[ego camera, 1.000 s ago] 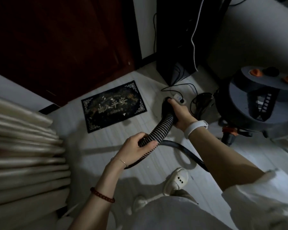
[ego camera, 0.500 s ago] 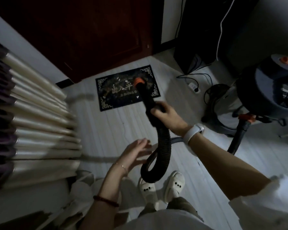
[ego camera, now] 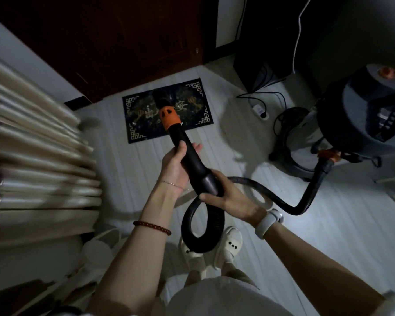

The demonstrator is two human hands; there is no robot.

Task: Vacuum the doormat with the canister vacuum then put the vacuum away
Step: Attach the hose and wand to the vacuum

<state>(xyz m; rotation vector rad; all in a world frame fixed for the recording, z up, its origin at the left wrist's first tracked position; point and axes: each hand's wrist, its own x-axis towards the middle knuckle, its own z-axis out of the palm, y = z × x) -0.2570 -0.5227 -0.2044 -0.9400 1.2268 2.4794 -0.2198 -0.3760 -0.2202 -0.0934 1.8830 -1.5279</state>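
A small dark doormat (ego camera: 192,103) with gold patterns lies on the pale floor in front of a dark door. I hold the black vacuum wand (ego camera: 187,151), which has an orange collar (ego camera: 168,116) and a dark nozzle, pointing toward the mat. My left hand (ego camera: 175,167) cups the wand from the left. My right hand (ego camera: 228,197) grips the wand's thick rear end. The ribbed hose (ego camera: 281,199) loops below my hands and runs right to the grey canister vacuum (ego camera: 365,115).
A dark door (ego camera: 123,42) stands behind the mat. Beige pleated curtains (ego camera: 32,156) hang at the left. A power strip (ego camera: 259,110) with cables lies near a dark cabinet (ego camera: 260,65) at the back right. My feet in white shoes (ego camera: 228,242) stand below the hose loop.
The wand has swung up and now points at the mat. My left hand let go of the hose, hung open, and now holds the wand. My right hand slid back to the wand's rear end.
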